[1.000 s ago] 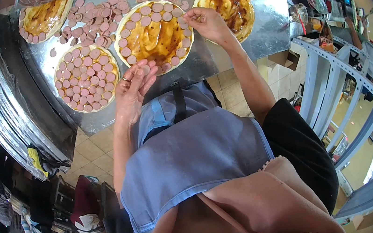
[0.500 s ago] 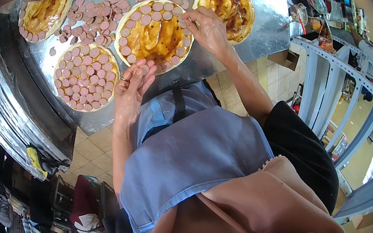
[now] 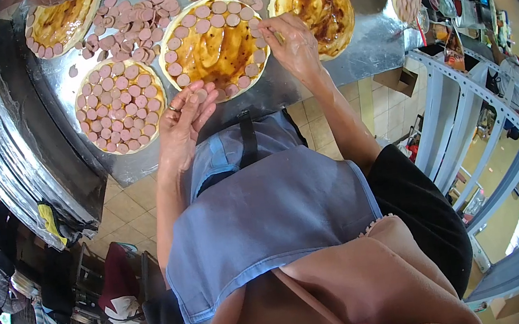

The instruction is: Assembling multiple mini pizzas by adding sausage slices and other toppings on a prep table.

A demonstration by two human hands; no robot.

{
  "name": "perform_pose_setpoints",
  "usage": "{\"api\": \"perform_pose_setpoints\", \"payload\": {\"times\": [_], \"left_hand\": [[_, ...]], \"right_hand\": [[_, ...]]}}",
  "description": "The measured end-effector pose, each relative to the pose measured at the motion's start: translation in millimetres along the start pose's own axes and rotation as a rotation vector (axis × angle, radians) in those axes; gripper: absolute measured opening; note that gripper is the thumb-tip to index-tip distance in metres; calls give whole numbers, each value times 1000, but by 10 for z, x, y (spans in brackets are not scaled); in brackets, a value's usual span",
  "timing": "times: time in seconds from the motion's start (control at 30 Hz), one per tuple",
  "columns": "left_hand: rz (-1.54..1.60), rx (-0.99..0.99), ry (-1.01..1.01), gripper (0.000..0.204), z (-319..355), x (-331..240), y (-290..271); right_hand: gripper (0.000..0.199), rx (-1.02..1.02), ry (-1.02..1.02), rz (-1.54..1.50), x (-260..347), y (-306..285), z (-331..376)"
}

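Sauced pizza base (image 3: 213,49) lying upper centre of the frame on the metal table (image 3: 301,81), ringed with sausage slices, right hand (image 3: 291,43) pinching a slice at its right rim, left hand (image 3: 183,121) cupping loose sausage slices (image 3: 197,95) at its lower edge, sausage-covered pizza (image 3: 120,105) sitting further left.

Loose sausage slices (image 3: 135,22) crowd the steel table (image 3: 351,58) between pizza bases; its near edge lies bare.

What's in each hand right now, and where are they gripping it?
Left hand cups a few sausage slices on its palm and fingers. Right hand pinches one slice by its rim at the fingertips, over the pizza base; the grip detail is too small to confirm.
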State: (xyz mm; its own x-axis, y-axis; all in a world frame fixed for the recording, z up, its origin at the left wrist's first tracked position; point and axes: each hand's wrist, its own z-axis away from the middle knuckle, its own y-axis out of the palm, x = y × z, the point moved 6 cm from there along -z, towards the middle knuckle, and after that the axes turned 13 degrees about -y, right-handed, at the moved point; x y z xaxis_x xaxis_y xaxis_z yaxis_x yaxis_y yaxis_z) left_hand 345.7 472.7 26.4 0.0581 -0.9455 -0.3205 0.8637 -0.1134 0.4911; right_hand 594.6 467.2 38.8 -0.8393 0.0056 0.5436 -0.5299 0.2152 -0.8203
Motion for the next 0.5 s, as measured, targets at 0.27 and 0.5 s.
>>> {"api": "perform_pose_setpoints", "payload": {"times": [0.27, 0.5], "left_hand": [[2, 1, 1, 37, 2, -4, -9], [4, -8, 40, 35, 26, -48, -43]], "right_hand": [[15, 37, -12, 35, 46, 42, 209], [18, -26, -7, 7, 8, 4, 118]]}}
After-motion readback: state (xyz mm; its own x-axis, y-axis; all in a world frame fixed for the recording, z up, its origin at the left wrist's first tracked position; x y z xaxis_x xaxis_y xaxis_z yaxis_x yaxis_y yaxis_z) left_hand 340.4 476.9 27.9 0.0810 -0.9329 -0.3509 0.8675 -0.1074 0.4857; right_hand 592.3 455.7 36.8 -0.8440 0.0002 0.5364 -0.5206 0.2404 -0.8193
